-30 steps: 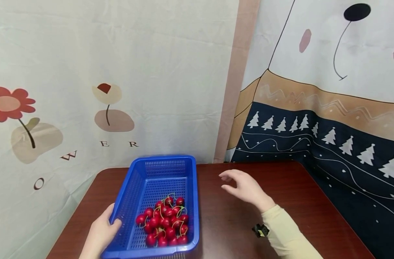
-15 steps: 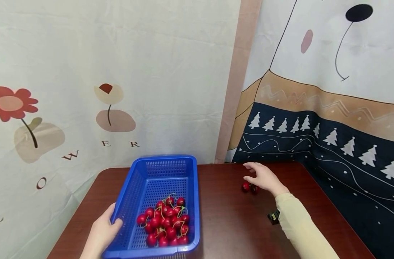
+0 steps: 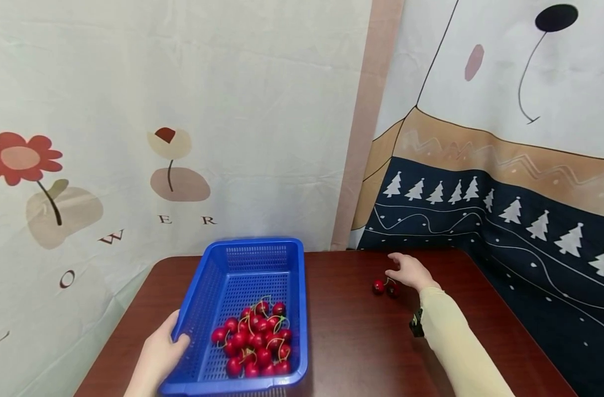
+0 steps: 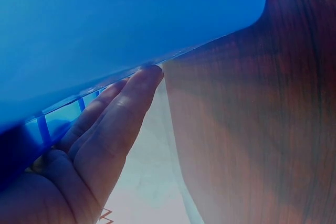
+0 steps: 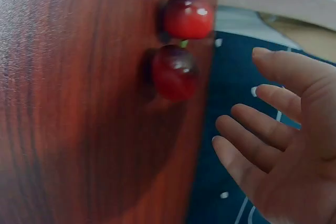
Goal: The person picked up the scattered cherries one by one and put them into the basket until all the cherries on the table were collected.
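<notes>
A blue plastic basket with perforated walls stands on the left half of the table, and a heap of red cherries with green stems lies in its near end. My left hand grips the basket's left rim, thumb over the inside; in the left wrist view its fingers reach under the blue rim. Two dark red cherries joined by a stem lie on the table right of the basket. Just beyond them hovers my right hand, fingers loosely bent and holding nothing, apart from the cherries in the right wrist view.
The brown wooden table has rounded far corners. Behind it hangs a pale cloth with printed flowers and letters. A dark blue printed cloth falls along the right side of the table.
My right hand has moved to the right, and the two cherries on the table have come into sight beside it. The left hand keeps its grip on the basket.
</notes>
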Available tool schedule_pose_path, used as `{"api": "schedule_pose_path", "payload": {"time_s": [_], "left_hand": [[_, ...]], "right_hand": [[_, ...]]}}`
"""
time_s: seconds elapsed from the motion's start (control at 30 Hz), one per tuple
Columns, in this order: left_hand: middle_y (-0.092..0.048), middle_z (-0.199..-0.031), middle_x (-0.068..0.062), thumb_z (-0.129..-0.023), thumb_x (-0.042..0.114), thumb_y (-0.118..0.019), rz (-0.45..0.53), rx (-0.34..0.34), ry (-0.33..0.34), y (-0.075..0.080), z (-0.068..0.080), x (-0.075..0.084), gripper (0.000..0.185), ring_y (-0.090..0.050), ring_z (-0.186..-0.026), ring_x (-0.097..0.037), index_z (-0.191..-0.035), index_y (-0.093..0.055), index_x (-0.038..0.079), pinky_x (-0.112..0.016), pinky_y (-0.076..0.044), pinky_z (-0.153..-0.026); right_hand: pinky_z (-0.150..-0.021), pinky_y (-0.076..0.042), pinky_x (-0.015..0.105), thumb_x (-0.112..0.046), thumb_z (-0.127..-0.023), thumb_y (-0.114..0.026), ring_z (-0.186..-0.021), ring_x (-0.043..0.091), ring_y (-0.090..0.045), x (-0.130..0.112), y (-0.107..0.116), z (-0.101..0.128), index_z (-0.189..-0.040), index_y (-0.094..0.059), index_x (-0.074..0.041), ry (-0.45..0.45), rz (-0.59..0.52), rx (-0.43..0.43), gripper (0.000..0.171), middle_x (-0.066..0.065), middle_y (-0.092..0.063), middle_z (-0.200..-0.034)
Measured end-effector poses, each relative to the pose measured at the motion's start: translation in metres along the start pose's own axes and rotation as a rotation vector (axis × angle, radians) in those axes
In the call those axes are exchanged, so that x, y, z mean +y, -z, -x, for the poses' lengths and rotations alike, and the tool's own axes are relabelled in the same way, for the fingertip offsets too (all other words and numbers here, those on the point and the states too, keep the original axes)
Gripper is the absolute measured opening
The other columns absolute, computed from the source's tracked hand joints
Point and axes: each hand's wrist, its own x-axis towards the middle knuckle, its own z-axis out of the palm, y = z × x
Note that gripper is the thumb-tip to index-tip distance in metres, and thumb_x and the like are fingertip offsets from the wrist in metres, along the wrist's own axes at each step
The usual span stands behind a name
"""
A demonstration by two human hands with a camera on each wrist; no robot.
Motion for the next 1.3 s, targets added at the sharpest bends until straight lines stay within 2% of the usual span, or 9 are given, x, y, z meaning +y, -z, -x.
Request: {"api": "schedule_pose_path", "payload": {"time_s": [0.3, 0.57, 0.73, 0.9, 1.07, 1.17, 1.3], "left_hand": [[-0.059, -0.124, -0.032, -0.09, 0.01, -0.055, 0.004, 0.001, -0.001, 0.0, 0.0, 0.0, 0.059, -0.062, -0.101, -0.042, -0.146, -0.038, 0.0, -0.061, -0.048, -0.085], [-0.059, -0.123, -0.033, -0.091, 0.01, -0.056, 0.007, 0.004, 0.0, -0.001, 0.0, 0.001, 0.059, -0.063, -0.1, -0.041, -0.146, -0.038, 0.0, -0.061, -0.049, -0.084], [-0.059, -0.124, -0.033, -0.091, 0.01, -0.055, 0.014, 0.002, 0.006, -0.001, 0.001, 0.001, 0.059, -0.063, -0.101, -0.042, -0.146, -0.037, 0.0, -0.062, -0.049, -0.085], [-0.058, -0.125, -0.033, -0.091, 0.01, -0.054, 0.024, -0.007, 0.013, -0.001, 0.001, 0.002, 0.059, -0.062, -0.102, -0.043, -0.146, -0.036, -0.001, -0.062, -0.048, -0.085], [-0.058, -0.124, -0.033, -0.091, 0.01, -0.054, 0.022, -0.007, 0.011, -0.001, 0.001, 0.002, 0.059, -0.063, -0.101, -0.042, -0.146, -0.036, -0.001, -0.062, -0.048, -0.085], [-0.059, -0.123, -0.033, -0.091, 0.01, -0.055, 0.021, -0.006, 0.006, -0.001, 0.001, 0.002, 0.059, -0.063, -0.1, -0.042, -0.146, -0.036, -0.001, -0.062, -0.049, -0.084], [-0.059, -0.123, -0.033, -0.091, 0.01, -0.054, 0.024, -0.005, 0.007, 0.0, 0.001, 0.003, 0.059, -0.063, -0.099, -0.04, -0.146, -0.037, -0.001, -0.06, -0.05, -0.082]], "right_hand": [[-0.086, -0.05, 0.054, -0.018, -0.089, -0.069, -0.101, 0.035, -0.061, 0.016, -0.015, -0.004, -0.122, -0.064, 0.003, -0.167, 0.043, -0.015, 0.039, 0.023, -0.066, -0.114], [-0.075, -0.05, 0.05, -0.016, -0.088, -0.068, -0.089, 0.03, -0.06, 0.013, -0.021, -0.002, -0.105, -0.07, -0.001, -0.234, 0.053, -0.013, 0.023, 0.018, -0.068, -0.105], [-0.068, -0.05, 0.046, -0.016, -0.088, -0.07, -0.081, 0.026, -0.058, 0.01, -0.025, -0.002, -0.098, -0.071, -0.002, -0.251, 0.055, -0.014, 0.017, 0.013, -0.068, -0.093], [-0.061, -0.047, 0.04, -0.013, -0.086, -0.068, -0.072, 0.023, -0.055, 0.013, -0.028, -0.002, -0.084, -0.067, -0.006, -0.251, 0.063, -0.018, 0.007, 0.006, -0.062, -0.077], [-0.057, -0.043, 0.035, -0.011, -0.085, -0.062, -0.067, 0.02, -0.052, 0.016, -0.03, 0.0, -0.074, -0.065, -0.01, -0.244, 0.036, -0.044, 0.012, 0.002, -0.057, -0.068], [-0.056, -0.042, 0.032, -0.009, -0.084, -0.062, -0.063, 0.019, -0.053, 0.014, -0.028, 0.002, -0.071, -0.067, -0.01, -0.215, -0.007, -0.047, 0.015, 0.0, -0.058, -0.063], [-0.059, -0.047, 0.032, -0.007, -0.084, -0.067, -0.062, 0.016, -0.056, 0.007, -0.023, 0.003, -0.072, -0.07, -0.009, -0.154, -0.073, -0.033, 0.012, -0.001, -0.06, -0.063]]}}
